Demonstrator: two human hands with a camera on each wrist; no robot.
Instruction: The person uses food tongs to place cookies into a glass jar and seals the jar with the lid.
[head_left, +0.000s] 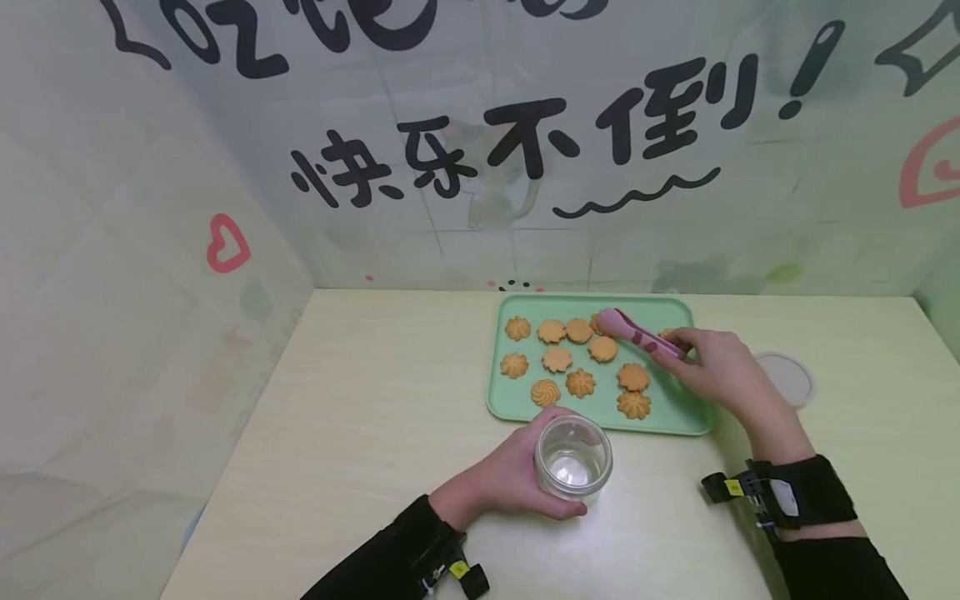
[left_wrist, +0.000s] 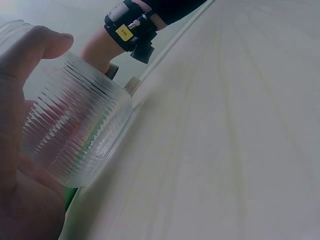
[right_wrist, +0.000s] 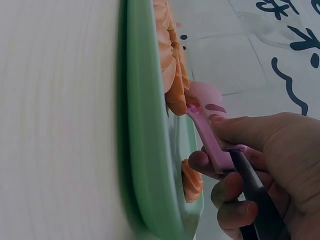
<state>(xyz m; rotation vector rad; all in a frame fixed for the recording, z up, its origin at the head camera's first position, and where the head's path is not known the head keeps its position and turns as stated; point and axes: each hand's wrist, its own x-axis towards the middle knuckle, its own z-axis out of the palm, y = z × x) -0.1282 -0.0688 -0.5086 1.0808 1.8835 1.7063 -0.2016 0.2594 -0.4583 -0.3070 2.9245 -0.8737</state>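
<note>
My left hand [head_left: 510, 477] grips a clear jar [head_left: 573, 458], mouth up, in front of the green tray [head_left: 675, 412]. In the left wrist view the jar [left_wrist: 85, 120] shows ribbed sides, with the thumb and fingers around it. My right hand [head_left: 723, 367] holds pink tongs [head_left: 637, 333] over the tray's back right part. The tongs' tips are right at a cookie [head_left: 597, 323] in the back row, partly covering it. Close up in the right wrist view, the thumb and fingers pinch the tongs [right_wrist: 207, 137], tips beside the cookies; I cannot tell whether they grip one.
Several golden cookies [head_left: 557, 359], some flower-shaped and some swirled, lie spread over the tray. A pale round disc [head_left: 786, 379] lies on the table right of the tray, partly behind the right forearm. A printed wall sheet [head_left: 450, 250] rises behind the table [head_left: 360, 392].
</note>
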